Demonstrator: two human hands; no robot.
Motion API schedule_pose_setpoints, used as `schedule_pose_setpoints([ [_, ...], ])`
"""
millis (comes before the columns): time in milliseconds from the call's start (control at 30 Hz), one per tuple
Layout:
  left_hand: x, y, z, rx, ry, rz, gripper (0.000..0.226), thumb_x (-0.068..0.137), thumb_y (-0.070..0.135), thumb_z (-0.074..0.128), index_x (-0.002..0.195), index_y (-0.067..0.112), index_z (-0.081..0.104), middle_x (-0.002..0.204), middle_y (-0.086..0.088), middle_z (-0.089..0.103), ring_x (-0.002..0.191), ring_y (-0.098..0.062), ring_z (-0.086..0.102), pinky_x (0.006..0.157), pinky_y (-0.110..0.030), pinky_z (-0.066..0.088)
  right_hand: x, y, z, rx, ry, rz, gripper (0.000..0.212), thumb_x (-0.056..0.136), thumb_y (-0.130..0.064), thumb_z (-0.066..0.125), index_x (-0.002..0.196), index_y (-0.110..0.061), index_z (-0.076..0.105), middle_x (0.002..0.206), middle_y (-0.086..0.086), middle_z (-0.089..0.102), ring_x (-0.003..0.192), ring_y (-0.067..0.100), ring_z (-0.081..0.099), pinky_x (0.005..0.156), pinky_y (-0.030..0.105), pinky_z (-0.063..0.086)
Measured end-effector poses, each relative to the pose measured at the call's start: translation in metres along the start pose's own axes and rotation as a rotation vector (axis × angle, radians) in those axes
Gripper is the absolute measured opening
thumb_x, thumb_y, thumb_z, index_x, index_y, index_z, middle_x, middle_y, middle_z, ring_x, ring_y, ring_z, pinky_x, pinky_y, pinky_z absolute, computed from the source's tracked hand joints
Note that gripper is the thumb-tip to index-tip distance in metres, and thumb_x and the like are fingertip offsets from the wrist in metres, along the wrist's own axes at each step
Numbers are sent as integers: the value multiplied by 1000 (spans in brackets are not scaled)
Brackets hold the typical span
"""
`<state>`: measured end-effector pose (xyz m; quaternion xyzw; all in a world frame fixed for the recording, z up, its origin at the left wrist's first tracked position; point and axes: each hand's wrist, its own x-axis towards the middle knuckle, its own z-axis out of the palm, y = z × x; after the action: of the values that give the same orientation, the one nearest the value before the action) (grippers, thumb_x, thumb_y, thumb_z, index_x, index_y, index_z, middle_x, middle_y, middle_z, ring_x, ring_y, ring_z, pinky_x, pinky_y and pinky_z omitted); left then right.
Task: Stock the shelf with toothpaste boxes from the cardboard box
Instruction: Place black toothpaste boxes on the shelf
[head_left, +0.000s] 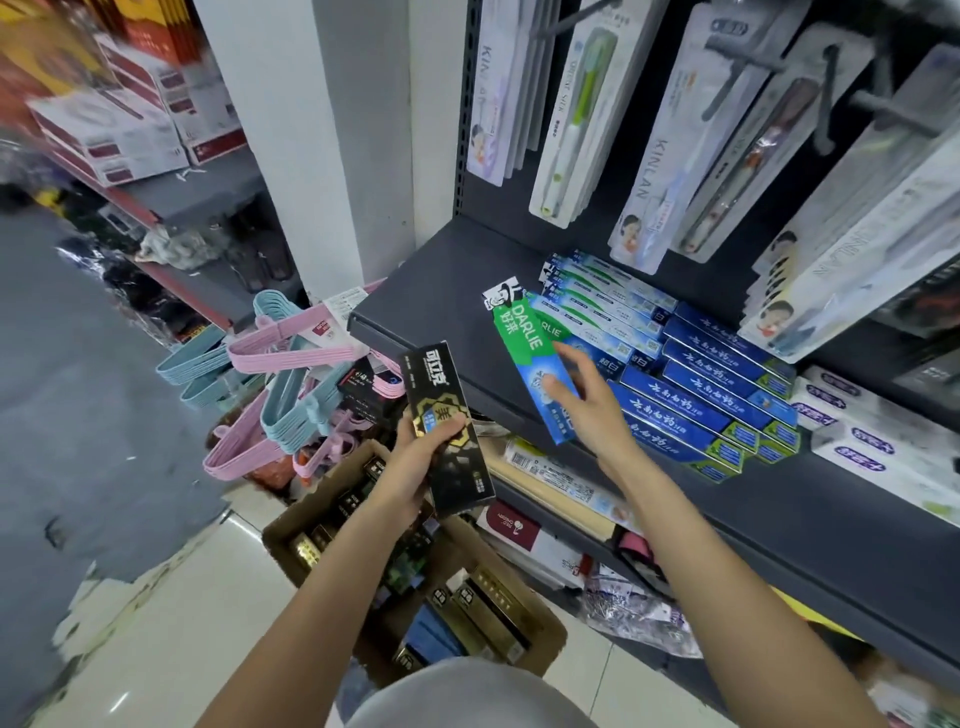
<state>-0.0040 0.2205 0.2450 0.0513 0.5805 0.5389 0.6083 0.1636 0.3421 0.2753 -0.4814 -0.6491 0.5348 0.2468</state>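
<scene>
— Starting at the left, what's there?
— Pink and blue hangers (270, 374) hang beside the cardboard box (415, 577) on the floor, with dark toothpaste boxes inside.
— And the hands?
— The left hand (415, 467) grips a black toothpaste box (447, 426) above the carton. The right hand (587, 400), fingers spread, touches a green Darlie box (524, 353) at the shelf (431, 296) edge.
— Anything crowding it?
— Blue toothpaste boxes (696, 395) lie just beside; toothbrush packs (660, 150) hang overhead.

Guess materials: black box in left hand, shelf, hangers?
Black box: printed glossy card, gold print catching light. Shelf: likely painted metal, matte dark grey, thin folded front edge. Hangers: plastic, by their pastel pink and blue moulded look.
</scene>
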Motion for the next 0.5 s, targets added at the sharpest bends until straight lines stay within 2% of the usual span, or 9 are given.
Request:
schedule_pose_setpoints([
  [133,6,12,-16,47,79,36,55,80,31,71,125,28,39,110,-5,60,97,-22,60,74,-34,47,32,3,-15,-472,90,-144,46,91,-20,61,133,-20,44,127,4,55,119,21,47,95,36,41],
  [233,12,19,-27,38,136,61,59,78,32,72,127,27,39,114,-7,62,100,-25,62,89,-42,48,61,3,-11,-816,110,-258,45,89,-16,63,130,-12,46,129,6,54,120,28,43,97,40,39],
  [367,14,24,-29,25,149,81,57,81,27,69,128,26,37,117,-10,59,105,-29,60,96,-49,47,84,17,-6,-1075,87,-189,43,89,-17,62,129,-11,47,131,8,47,120,31,41,93,44,43],
  [500,16,24,-27,26,104,94,51,85,21,63,127,26,34,120,-12,56,108,-30,58,95,-49,47,84,33,-26,-1320,196,-82,42,90,-31,59,126,-10,51,127,11,51,115,34,44,92,47,40],
])
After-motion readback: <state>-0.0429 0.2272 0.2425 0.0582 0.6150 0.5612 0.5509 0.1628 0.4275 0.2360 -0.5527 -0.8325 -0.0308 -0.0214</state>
